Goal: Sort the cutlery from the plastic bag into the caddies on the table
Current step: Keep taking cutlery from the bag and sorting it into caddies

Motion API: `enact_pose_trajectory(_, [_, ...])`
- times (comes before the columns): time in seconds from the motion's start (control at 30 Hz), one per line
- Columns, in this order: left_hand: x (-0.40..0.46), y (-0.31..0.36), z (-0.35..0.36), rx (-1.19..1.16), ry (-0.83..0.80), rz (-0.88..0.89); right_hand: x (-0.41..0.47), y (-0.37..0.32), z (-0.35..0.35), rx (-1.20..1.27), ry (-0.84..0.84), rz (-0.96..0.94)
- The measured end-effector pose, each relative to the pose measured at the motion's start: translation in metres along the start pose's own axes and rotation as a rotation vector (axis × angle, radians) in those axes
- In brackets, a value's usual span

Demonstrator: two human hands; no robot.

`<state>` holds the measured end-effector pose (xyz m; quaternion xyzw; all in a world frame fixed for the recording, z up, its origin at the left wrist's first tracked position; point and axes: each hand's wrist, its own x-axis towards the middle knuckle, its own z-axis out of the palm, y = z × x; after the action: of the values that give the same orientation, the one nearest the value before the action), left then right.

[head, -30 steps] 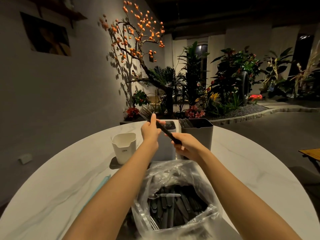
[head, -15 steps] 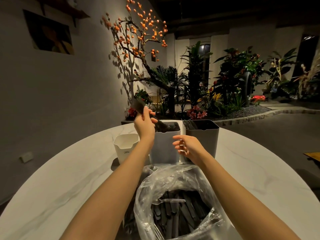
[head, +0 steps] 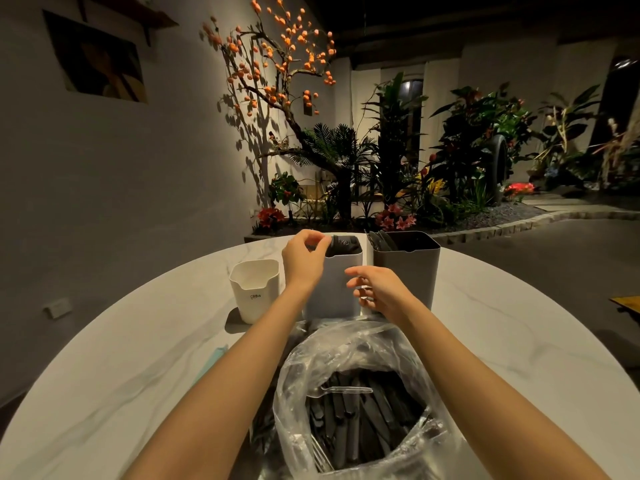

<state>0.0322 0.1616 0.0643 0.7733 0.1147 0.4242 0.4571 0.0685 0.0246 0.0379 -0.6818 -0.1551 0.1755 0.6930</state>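
A clear plastic bag (head: pixel 346 344) lies open at the table's near edge, full of black cutlery (head: pixel 363 420) with a clear fork (head: pixel 343 390) on top. Behind it stand three caddies: white (head: pixel 256 289), light grey (head: pixel 337 289) and dark grey (head: pixel 408 268). My left hand (head: pixel 303 259) is at the light grey caddy's rim and pinches the top of a black fork (head: pixel 341 243) that stands inside it. In front of the gap between the two grey caddies hovers my right hand (head: pixel 381 292), fingers relaxed and holding nothing. Dark cutlery also sticks out of the dark grey caddy.
The round white marble table (head: pixel 138 358) carries a pale teal strip (head: pixel 211 362) to the left of my left arm. Beyond the far edge are a planted bed with a persimmon tree and a paved floor. A wooden corner shows at the right.
My right hand let go of the black fork and drew back, opening. My left hand carried the fork down from above the table into the light grey caddy.
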Motion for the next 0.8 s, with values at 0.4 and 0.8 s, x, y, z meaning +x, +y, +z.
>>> enact_pose_trajectory(0.4, [-0.047, 0.028, -0.011, -0.135, -0.296, -0.011, -0.032, -0.021, 0.003, 0.035, -0.062, -0.103])
enact_pose_trajectory(0.8, [-0.104, 0.037, -0.030, -0.127, -0.296, 0.008, -0.088, -0.009, 0.002, -0.171, -0.101, -0.094])
